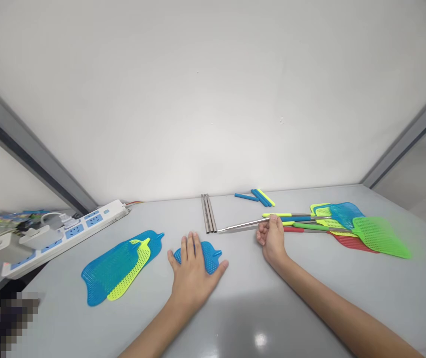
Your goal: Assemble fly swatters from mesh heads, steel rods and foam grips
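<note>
My left hand lies flat with spread fingers on a blue fly swatter head, covering much of it. A thin metal telescopic rod is pinched in my right hand, its narrow tip pointing left. Just beyond that tip stand several bare metal rods, side by side on the table. Right of my right hand lies a pile of assembled fly swatters with blue, yellow, red and green heads. Blue and yellow swatter heads overlap at the left.
Several blue and yellow handle sleeves lie near the back wall. At the left edge a white power strip holds plugged-in adapters and cables. Grey frame posts flank the grey table. A pixelated patch covers the lower left corner.
</note>
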The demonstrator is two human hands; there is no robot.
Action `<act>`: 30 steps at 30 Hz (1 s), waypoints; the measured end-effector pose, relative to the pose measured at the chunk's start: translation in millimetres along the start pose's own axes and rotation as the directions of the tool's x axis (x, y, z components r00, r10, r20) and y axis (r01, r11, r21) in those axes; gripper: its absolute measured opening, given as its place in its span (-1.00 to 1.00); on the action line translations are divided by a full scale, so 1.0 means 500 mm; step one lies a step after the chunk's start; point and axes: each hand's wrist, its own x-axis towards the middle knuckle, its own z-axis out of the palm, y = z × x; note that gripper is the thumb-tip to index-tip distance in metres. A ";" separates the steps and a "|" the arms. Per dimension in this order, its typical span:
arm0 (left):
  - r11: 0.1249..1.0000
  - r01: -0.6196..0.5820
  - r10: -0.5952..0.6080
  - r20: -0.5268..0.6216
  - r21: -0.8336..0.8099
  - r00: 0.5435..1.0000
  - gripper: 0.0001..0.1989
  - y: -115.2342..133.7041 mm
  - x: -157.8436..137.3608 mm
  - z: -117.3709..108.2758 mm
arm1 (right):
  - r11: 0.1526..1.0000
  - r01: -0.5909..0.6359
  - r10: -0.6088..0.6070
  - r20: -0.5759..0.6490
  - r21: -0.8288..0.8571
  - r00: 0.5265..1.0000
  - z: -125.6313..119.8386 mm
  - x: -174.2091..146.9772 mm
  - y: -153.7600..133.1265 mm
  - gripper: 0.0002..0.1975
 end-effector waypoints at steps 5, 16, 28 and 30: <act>1.000 0.009 -0.008 0.030 -0.013 1.000 -0.10 0.030 -0.011 0.006 | 1.000 0.014 -0.014 -0.004 0.015 1.000 0.002 0.001 0.001 -0.72; 0.982 -0.017 0.006 -0.056 -0.190 0.998 -0.52 0.055 -0.007 -0.013 | 0.991 -0.020 0.024 -0.032 0.129 0.999 0.007 0.006 -0.005 -0.73; 0.872 -0.093 0.111 0.009 -0.481 0.994 -0.52 0.033 0.000 -0.041 | 0.979 -0.095 0.098 -0.005 0.178 0.995 -0.004 0.003 -0.021 -0.77; 0.861 -0.089 0.116 0.021 -0.501 0.993 -0.52 0.029 0.001 -0.043 | 0.981 -0.099 0.098 0.016 0.166 0.995 -0.003 0.002 -0.022 -0.78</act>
